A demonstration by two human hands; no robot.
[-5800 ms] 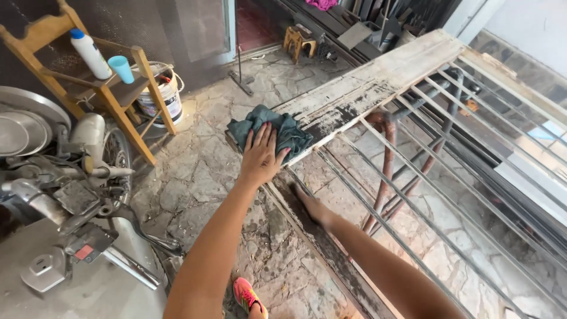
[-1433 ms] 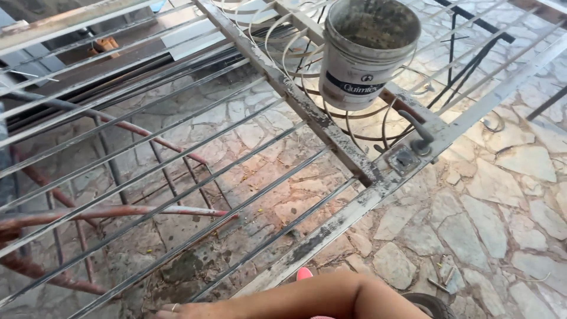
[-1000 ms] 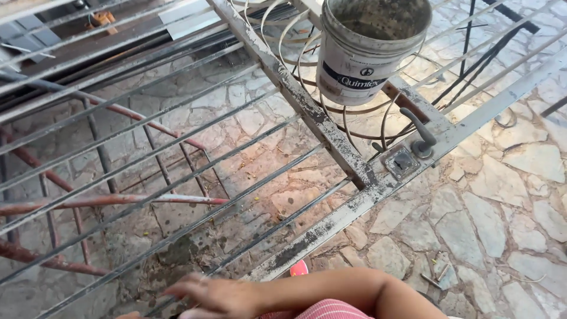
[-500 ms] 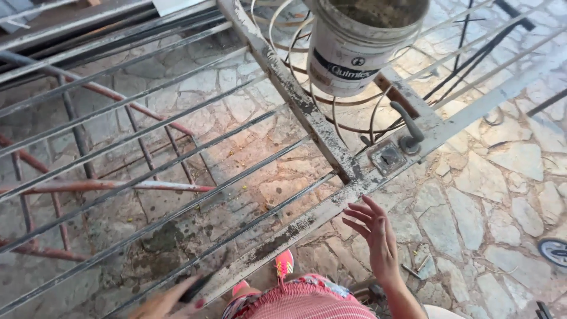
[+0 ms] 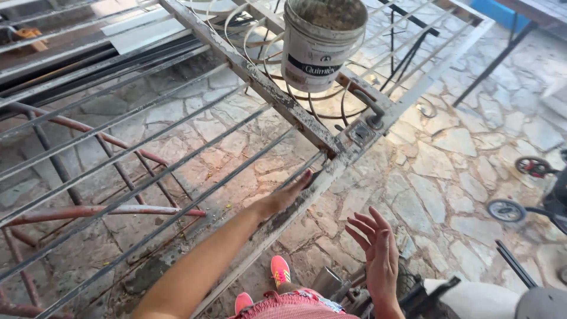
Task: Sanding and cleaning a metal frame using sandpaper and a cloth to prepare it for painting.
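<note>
Head view, left hand: The left hand (image 5: 286,195) rests flat on the long grey metal gate frame with thin bars (image 5: 322,183). Its fingers are stretched out along the rail and hold nothing.
Head view, right hand: The right hand (image 5: 378,251) hangs in the air just beside the frame. Its fingers are spread wide and it is empty.
Head view, gate: The frame lies flat and raised above the stone floor (image 5: 460,153), on rusty red metal stands (image 5: 100,210).
Head view, bucket: A dirty white plastic bucket (image 5: 319,41) stands on the far part of the frame, near the dark metal gate handle (image 5: 369,109).
Head view, feet: Bright pink shoes (image 5: 280,272) stand right under the frame edge.
Could go wrong, bucket: A push or shake on the frame might tip the bucket, because it sits on narrow bars.
Could go wrong, hand: The paint looks flaky and rough, so a sliding palm might get scratched.
Could go wrong, toes: If the frame slips off the stands, it might land on the shoes.
</note>
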